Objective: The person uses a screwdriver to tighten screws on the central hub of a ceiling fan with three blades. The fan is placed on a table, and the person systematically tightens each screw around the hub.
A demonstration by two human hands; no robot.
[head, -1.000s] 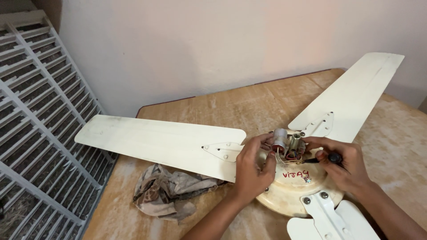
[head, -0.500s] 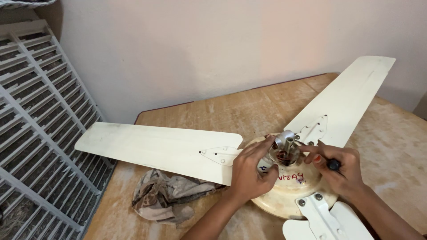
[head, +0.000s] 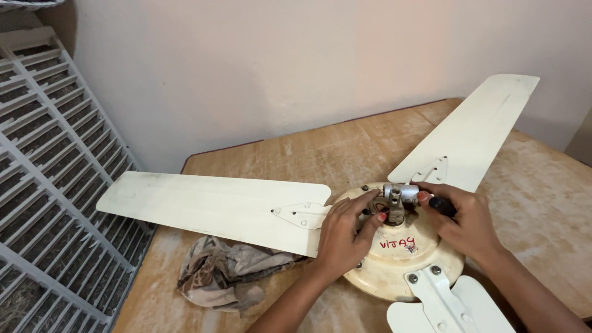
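**A:** What are the fingers doing?

**B:** I see my left hand (head: 342,237) lying curled on the cream motor housing (head: 401,262) of a ceiling fan, fingertips pressed at the edge of the centre opening beside the grey metal shaft clamp (head: 396,198). It grips nothing that I can make out. My right hand (head: 465,222) is clenched round a black tool handle (head: 443,205); its working end is hidden behind the thumb, so I can't name the tool.

**A:** And around them?

**B:** Wiring below the clamp is too shadowed to read. One blade (head: 216,206) runs out past my left fingers, another blade (head: 472,132) beyond my right. A third blade (head: 447,308), nearest me, is cut off by the frame. A crumpled rag (head: 225,280) lies partly under the left blade on the wooden table (head: 542,203). A white slatted grille (head: 52,185) stands further left.
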